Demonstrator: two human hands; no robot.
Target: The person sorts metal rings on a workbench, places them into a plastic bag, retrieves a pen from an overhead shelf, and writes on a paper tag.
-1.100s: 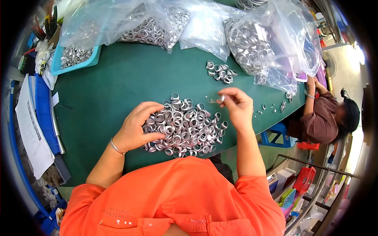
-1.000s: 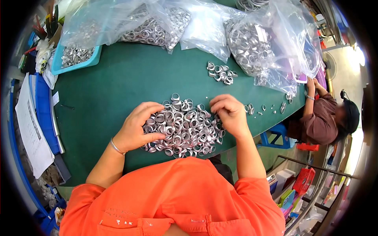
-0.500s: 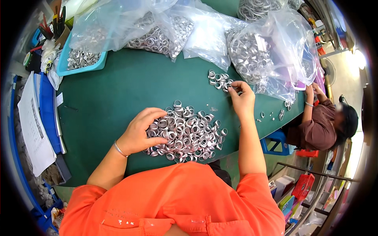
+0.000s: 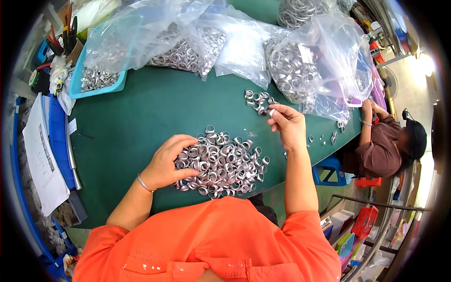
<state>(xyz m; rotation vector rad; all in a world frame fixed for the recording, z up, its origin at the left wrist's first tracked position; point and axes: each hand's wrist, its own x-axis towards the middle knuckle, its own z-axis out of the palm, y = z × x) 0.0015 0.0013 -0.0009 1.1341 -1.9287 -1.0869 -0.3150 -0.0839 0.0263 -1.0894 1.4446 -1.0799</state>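
Note:
A heap of silver-coloured metal rings (image 4: pixel 221 162) lies on the green table (image 4: pixel 155 105) in front of me. My left hand (image 4: pixel 170 160) curves around the heap's left side, its thumb and fingers apart, touching the outer rings. Farther off to the right, my right hand (image 4: pixel 287 123) pinches a metal ring (image 4: pixel 271 113) between thumb and fingertips, just above the tabletop. Beside those fingertips, on their far left, sits a small cluster of rings (image 4: pixel 256 99). My fingers partly cover the pinched ring.
Clear plastic bags of rings (image 4: pixel 292 70) line the far side. A light-blue basket (image 4: pixel 99 90) of small metal parts stands far left, with papers (image 4: pixel 40 155) at the left edge. At right, a person (image 4: pixel 380 145) sits by the table near a blue stool (image 4: pixel 329 170).
My right hand has drawn back slightly from the small cluster, bringing a ring in its fingertips. My left hand stays at the heap's left side. The whole view has shifted a little.

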